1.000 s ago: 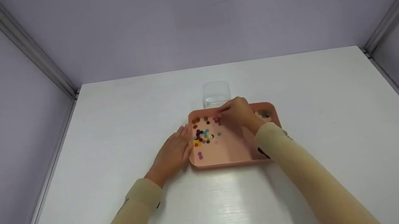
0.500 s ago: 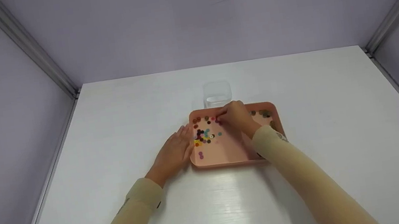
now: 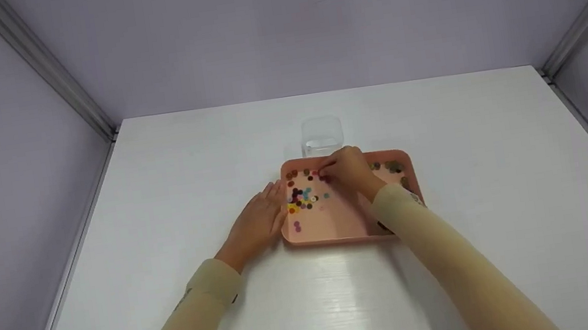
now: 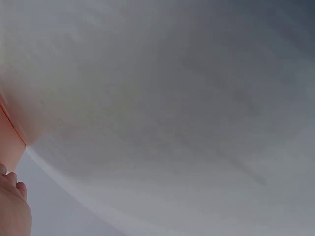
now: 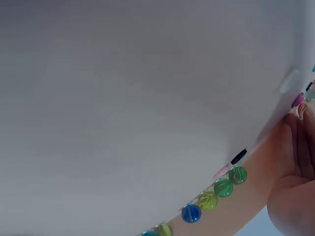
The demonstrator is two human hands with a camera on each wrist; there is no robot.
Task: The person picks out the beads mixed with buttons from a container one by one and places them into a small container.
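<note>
Tray: my shallow, salmon-pink plastic tray with rounded corners [image 3: 337,228] sits flat near the middle of the table, smooth and matte.
Left hand: my left hand [image 3: 257,223] lies flat on the table, fingers straight and relaxed, fingertips against the tray's left rim, gripping nothing.
Right hand: my right hand [image 3: 348,169] is inside the tray near its far edge, fingers curled down over the small pieces there. Whether I've actually pinched one, I cannot tell; the fingertips hide it.
Buttons: a loose scatter of small flat round buttons in mixed colours [image 3: 302,197], black, blue, yellow, red and purple, lies in the tray's left half, a few lined along the far rim.
Marbles: a row of glossy glass marbles, green, yellow-green and blue [image 5: 222,187], sits along the tray's wall in the right wrist view; a cluster shows in the far right corner from the head view.
Cup: a clear, squarish plastic cup [image 3: 321,135] stands upright just beyond the tray's far rim.
Surface: white table [image 3: 156,167], smooth with a faint grain and a soft glare near me.
Room: plain lilac-grey walls [image 3: 275,29] on three sides, with grey metal strips in the corners.
</note>
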